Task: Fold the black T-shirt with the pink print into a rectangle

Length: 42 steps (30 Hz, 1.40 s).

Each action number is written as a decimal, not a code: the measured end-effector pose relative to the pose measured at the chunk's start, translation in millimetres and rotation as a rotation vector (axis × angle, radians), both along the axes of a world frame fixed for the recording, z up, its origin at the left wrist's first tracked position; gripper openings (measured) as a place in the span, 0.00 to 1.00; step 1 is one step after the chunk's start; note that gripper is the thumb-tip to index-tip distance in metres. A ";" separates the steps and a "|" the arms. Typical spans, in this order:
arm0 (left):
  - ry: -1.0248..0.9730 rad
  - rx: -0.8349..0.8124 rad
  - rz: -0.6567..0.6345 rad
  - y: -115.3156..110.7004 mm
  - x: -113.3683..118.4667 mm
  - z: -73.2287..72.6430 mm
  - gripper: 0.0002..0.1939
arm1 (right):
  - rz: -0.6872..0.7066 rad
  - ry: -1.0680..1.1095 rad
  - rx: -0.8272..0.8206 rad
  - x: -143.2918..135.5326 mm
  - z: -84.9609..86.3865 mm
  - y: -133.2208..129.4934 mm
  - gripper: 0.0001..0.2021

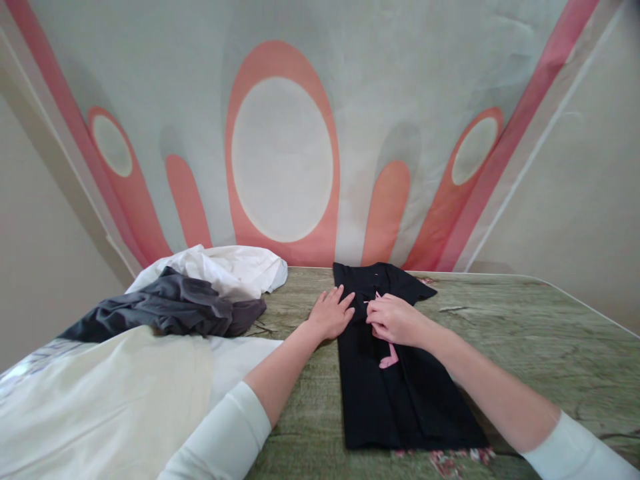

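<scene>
A black T-shirt (370, 407) with a pink print lies on the table, its left side folded in and a sleeve spread toward the far right. My left hand (331, 312) rests on the shirt's left edge, fingers spread and flat. My right hand (395, 320) is closed in a pinch on the shirt's front, over the pink print, where the fabric bunches up a little. Part of the print is hidden behind my right fingers.
On the left lie a dark grey garment (185, 307), a white garment (235, 267) behind it and a cream cloth (115, 400) in front. The wood-patterned table (540, 353) reaches to a wall with a coral-and-grey printed backdrop (425, 73).
</scene>
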State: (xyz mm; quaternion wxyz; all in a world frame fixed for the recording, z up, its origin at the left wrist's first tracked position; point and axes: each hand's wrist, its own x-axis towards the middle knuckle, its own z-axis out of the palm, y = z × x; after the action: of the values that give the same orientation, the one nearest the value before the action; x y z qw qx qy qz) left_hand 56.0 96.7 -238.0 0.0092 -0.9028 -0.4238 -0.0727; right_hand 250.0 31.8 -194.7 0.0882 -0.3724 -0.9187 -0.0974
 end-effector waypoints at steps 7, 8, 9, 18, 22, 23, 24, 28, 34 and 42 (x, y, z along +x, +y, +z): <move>-0.011 0.006 -0.004 -0.9 0.0 2.0 0.26 | 0.069 -0.044 0.046 -0.7 -2.0 -21.7 0.16; -0.012 0.012 -0.003 -2.1 0.2 3.8 0.26 | 0.099 -0.079 0.059 -1.7 -3.3 -23.1 0.20; -0.009 0.019 -0.008 -3.9 0.6 6.2 0.25 | 0.124 -0.107 0.075 -2.6 -4.5 -23.8 0.23; 0.099 -0.080 -0.108 -33.4 2.4 21.3 0.27 | 0.163 -0.121 0.116 -0.4 -8.6 -19.6 0.23; 0.045 -0.017 -0.086 -36.2 -0.1 12.2 0.27 | 0.092 -0.093 0.054 0.0 -7.5 -27.3 0.18; 0.042 -0.009 -0.083 -36.3 -0.7 11.4 0.27 | 0.074 -0.071 0.037 0.2 -6.9 -31.1 0.15; 0.045 -0.007 -0.082 -36.8 -1.2 11.6 0.27 | 0.055 -0.041 0.022 0.8 -6.1 -35.6 0.12; 0.082 -0.014 -0.127 -47.4 -1.1 19.6 0.27 | -0.040 0.120 -0.029 8.0 -2.5 -54.3 0.10; 0.076 -0.022 -0.225 -89.0 0.0 25.5 0.28 | -0.157 0.312 -0.075 18.6 -7.1 -60.5 0.11; 0.073 -0.085 -0.288 -137.7 -10.6 34.6 0.30 | -0.152 0.387 -0.094 14.2 -16.4 -58.8 0.12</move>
State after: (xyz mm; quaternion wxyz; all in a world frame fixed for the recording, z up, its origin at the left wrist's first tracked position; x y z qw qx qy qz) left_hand 45.4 -41.0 -203.5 -0.0243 -0.9558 -0.2921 -0.0226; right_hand 264.2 -27.0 -211.1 0.2378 -0.4561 -0.8575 0.0123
